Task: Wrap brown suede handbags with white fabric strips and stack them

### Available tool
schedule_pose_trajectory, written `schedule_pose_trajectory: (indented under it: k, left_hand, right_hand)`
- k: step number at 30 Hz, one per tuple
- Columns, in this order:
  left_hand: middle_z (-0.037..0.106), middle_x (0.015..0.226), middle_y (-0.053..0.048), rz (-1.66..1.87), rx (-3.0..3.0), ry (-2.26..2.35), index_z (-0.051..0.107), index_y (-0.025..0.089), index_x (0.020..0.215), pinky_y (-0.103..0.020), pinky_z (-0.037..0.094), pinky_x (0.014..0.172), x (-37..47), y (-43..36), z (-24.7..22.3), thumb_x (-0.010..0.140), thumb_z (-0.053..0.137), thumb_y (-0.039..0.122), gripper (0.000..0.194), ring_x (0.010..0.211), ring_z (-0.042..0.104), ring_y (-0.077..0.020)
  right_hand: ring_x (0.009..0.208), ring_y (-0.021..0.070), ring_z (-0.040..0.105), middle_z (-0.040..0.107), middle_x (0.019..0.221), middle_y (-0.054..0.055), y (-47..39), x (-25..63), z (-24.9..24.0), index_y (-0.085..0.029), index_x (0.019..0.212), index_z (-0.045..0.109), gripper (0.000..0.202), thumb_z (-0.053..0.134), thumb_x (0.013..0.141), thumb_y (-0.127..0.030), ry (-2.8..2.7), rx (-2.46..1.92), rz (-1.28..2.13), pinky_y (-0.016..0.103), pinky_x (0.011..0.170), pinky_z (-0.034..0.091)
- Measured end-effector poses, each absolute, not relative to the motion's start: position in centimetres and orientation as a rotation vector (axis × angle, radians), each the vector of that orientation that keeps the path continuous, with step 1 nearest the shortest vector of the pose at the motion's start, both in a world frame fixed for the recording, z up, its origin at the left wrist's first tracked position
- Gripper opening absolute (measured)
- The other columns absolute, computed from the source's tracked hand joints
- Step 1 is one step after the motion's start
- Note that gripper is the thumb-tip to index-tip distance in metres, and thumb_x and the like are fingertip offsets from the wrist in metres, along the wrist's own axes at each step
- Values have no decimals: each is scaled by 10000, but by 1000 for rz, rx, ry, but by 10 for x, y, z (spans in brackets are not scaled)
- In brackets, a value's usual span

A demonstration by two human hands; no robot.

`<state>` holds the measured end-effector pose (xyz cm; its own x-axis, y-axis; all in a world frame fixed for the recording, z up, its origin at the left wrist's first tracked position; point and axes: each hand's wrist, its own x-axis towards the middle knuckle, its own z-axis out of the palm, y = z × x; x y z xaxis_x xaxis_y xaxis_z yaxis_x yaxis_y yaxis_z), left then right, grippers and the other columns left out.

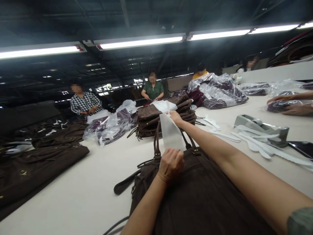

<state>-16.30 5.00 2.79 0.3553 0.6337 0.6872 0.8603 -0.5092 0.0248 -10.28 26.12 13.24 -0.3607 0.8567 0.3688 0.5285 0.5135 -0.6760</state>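
A dark brown handbag (195,195) lies on the table right before me, its handles (156,140) pointing away. Between those handles stretches a strip of thin white wrapping sheet (171,133). My right hand (176,118) reaches forward and pinches the sheet's far end. Closer to me, my left hand (171,162) is closed at the near end, over the bag's top edge; its fingertips are partly hidden. Just beyond my right hand is a stack of brown bags (149,122) with another white sheet (164,106) on top.
A grey tape dispenser (261,127) and white scalloped strips (254,145) lie at right, beside a dark phone (302,148). Plastic-wrapped bags (112,125) and brown bags (49,156) lie at left. Several people stand beyond; another person's hands (290,102) touch a wrapped bag at right.
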Motion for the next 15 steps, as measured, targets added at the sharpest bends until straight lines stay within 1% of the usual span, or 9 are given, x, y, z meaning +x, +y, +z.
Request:
schedule_pose_trajectory:
  k: [2,3,6,9,10,12,13,15]
  left_hand:
    - [616,850,-83,-640,-2547,-1436,602,192,925,-359,437,805,-164,57,15,888,447,178,161,847,577,-225]
    - [623,866,-78,-571,-2606,-1501,606,193,917,-340,445,791,-167,60,10,891,450,186,159,854,582,-218]
    - [641,929,-52,-580,-2630,-1618,616,204,940,-280,458,777,-180,68,2,889,486,198,140,877,593,-187]
    - [645,948,-32,-597,-2637,-1674,626,217,940,-262,459,793,-188,70,-1,868,516,184,134,898,597,-177]
    - [645,951,-30,-600,-2637,-1686,628,220,934,-263,459,797,-189,70,-1,859,525,178,135,905,597,-179]
    - [641,954,-28,-603,-2635,-1709,631,225,928,-267,461,803,-189,70,0,845,531,164,144,916,595,-183]
    - [637,958,-31,-604,-2632,-1719,632,227,927,-270,463,805,-188,69,0,841,532,161,147,924,593,-186]
    - [624,999,-43,-609,-2621,-1738,627,227,947,-283,467,826,-187,69,0,844,525,167,157,966,581,-197]
  right_hand:
    - [947,270,633,705,990,120,269,-107,117,-154,1011,684,301,670,798,-366,-2081,-1171,556,268,770,438]
    - [957,280,633,708,993,127,272,-108,109,-150,999,692,289,688,786,-346,-2111,-1179,547,270,776,436]
    - [939,266,638,718,983,126,280,-108,90,-125,987,703,270,714,763,-277,-2214,-1177,537,253,777,440]
    - [955,238,633,714,1028,112,285,-100,81,-116,1107,679,328,657,816,-264,-2252,-1176,489,248,808,449]
    - [976,234,628,708,1052,111,285,-95,80,-119,1141,669,329,611,850,-262,-2253,-1180,460,254,830,449]
    - [1015,239,619,698,1075,115,280,-80,75,-124,1143,676,318,527,895,-255,-2265,-1185,402,281,880,445]
    - [1036,248,613,692,1084,121,276,-71,72,-125,1122,690,314,517,896,-257,-2285,-1180,379,300,907,441]
    - [1093,267,591,666,1146,137,263,-49,59,-126,1121,697,323,554,859,-249,-2353,-1138,352,339,966,424]
